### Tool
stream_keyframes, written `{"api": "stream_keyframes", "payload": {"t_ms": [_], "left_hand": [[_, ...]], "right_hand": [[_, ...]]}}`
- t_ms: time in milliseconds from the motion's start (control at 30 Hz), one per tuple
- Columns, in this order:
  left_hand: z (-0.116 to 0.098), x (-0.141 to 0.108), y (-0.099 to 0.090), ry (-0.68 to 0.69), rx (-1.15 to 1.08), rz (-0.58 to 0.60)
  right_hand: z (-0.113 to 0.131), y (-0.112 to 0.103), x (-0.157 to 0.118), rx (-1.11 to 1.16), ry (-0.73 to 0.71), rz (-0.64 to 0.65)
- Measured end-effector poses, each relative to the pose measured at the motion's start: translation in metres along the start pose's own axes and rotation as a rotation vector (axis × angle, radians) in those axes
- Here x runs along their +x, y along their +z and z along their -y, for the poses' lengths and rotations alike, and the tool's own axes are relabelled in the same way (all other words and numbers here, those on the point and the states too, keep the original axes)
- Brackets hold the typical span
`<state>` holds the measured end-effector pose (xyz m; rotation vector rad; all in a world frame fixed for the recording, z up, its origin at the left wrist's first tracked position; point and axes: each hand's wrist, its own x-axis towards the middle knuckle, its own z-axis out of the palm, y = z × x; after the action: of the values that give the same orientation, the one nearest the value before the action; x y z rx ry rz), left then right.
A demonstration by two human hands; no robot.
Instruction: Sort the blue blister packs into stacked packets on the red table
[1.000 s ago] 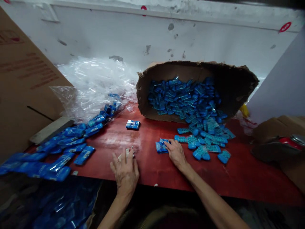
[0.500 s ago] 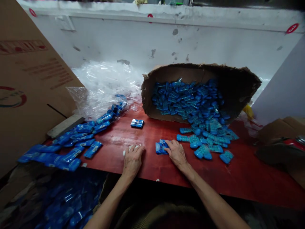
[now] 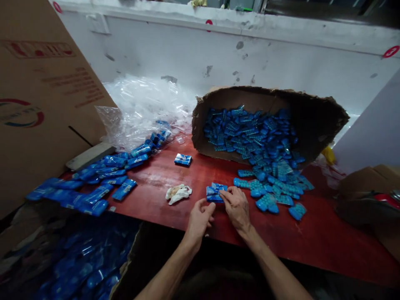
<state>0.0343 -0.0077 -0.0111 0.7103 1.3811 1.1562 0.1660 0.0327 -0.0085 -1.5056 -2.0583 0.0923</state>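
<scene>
My right hand (image 3: 237, 206) is closed, thumb and fingers pinching the right side of a small flat blue printed card (image 3: 213, 191) on the red table. Just below and left of that card is my left hand (image 3: 199, 220), its fingers loosely curled and the thumb apart from them, with nothing visible in it. A crumpled white cloth or tissue (image 3: 178, 193) lies to the left of both hands. Behind it sits a small stack of blue cards (image 3: 183, 159). To the right, bagged blue pieces with turquoise beads or bumps (image 3: 267, 200) spill toward my right hand.
A torn cardboard box (image 3: 200, 143) lies on its side, full of the blue pieces. Finished-looking blue packets (image 3: 96, 193) are heaped at left, beside clear plastic bags (image 3: 146, 104). A tall carton (image 3: 46, 91) stands at far left. Below the edge are more blue packets (image 3: 84, 266).
My left hand has left the crumpled white cloth and moved right, close to the blue card. My right hand stays at the card. The view has shifted slightly.
</scene>
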Motion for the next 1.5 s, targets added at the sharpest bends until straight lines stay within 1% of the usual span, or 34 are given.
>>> {"api": "stream_keyframes", "payload": {"t_ms": [33,100,133,167,233,267,333,367,400,467,533,633,733,767,867,933,1067,1133,1233,1333,1433,1500], "left_hand": [[-0.001,0.003,0.003,-0.057,-0.050,0.018],[-0.004,0.009,0.008,-0.055,-0.067,0.015],[-0.005,0.011,0.009,-0.050,-0.099,0.009],[-0.005,0.011,0.009,-0.051,-0.136,0.009],[-0.006,0.010,0.009,-0.061,-0.187,0.010],[-0.005,0.009,0.009,-0.059,-0.184,0.005],[-0.004,0.008,0.007,-0.037,-0.112,-0.025],[-0.003,0.008,0.006,-0.013,-0.058,-0.051],[-0.002,0.008,0.006,0.016,-0.007,-0.082],[0.002,0.010,0.005,0.067,0.064,-0.121],[0.005,0.012,0.006,0.085,0.067,-0.118],[0.010,0.015,0.010,0.055,-0.011,-0.099],[0.009,0.017,0.014,0.007,-0.087,-0.082],[0.008,0.018,0.014,-0.017,-0.116,-0.048],[0.003,0.019,0.009,-0.094,-0.184,0.127],[0.000,0.018,0.004,-0.111,-0.190,0.193],[0.000,0.015,0.003,-0.151,-0.218,0.169],[0.001,0.013,0.004,-0.178,-0.229,0.161],[0.001,0.013,0.002,-0.213,-0.227,0.168],[-0.002,0.013,-0.007,-0.233,-0.220,0.194],[-0.007,0.012,-0.015,-0.255,-0.225,0.183],[-0.010,0.012,-0.016,-0.265,-0.245,0.174]], "right_hand": [[0.005,-0.004,-0.005,0.039,-0.017,-0.012],[0.013,-0.009,-0.012,0.128,-0.028,-0.003],[0.016,-0.009,-0.015,0.193,-0.007,-0.002],[0.018,-0.009,-0.016,0.279,0.037,-0.005],[0.020,-0.006,-0.015,0.524,0.199,0.016],[0.019,-0.003,-0.013,0.673,0.299,0.056],[0.018,0.001,-0.009,0.938,0.467,0.179],[0.017,0.002,-0.008,1.018,0.512,0.229],[0.017,0.004,-0.007,1.049,0.529,0.255],[0.017,0.006,-0.007,0.996,0.513,0.233],[0.018,0.008,-0.009,0.905,0.493,0.190],[0.022,0.013,-0.013,0.826,0.506,0.154],[0.022,0.016,-0.012,0.765,0.514,0.128],[0.020,0.015,-0.011,0.752,0.507,0.137],[0.013,0.010,-0.005,0.722,0.477,0.194],[0.007,0.005,-0.003,0.708,0.461,0.223],[0.001,0.001,-0.002,0.728,0.445,0.287],[-0.001,0.002,-0.002,0.703,0.442,0.286],[-0.003,0.007,0.002,0.604,0.440,0.245],[-0.004,0.013,0.009,0.468,0.436,0.202],[-0.004,0.018,0.016,0.345,0.421,0.225],[-0.004,0.018,0.019,0.291,0.405,0.260]]}}
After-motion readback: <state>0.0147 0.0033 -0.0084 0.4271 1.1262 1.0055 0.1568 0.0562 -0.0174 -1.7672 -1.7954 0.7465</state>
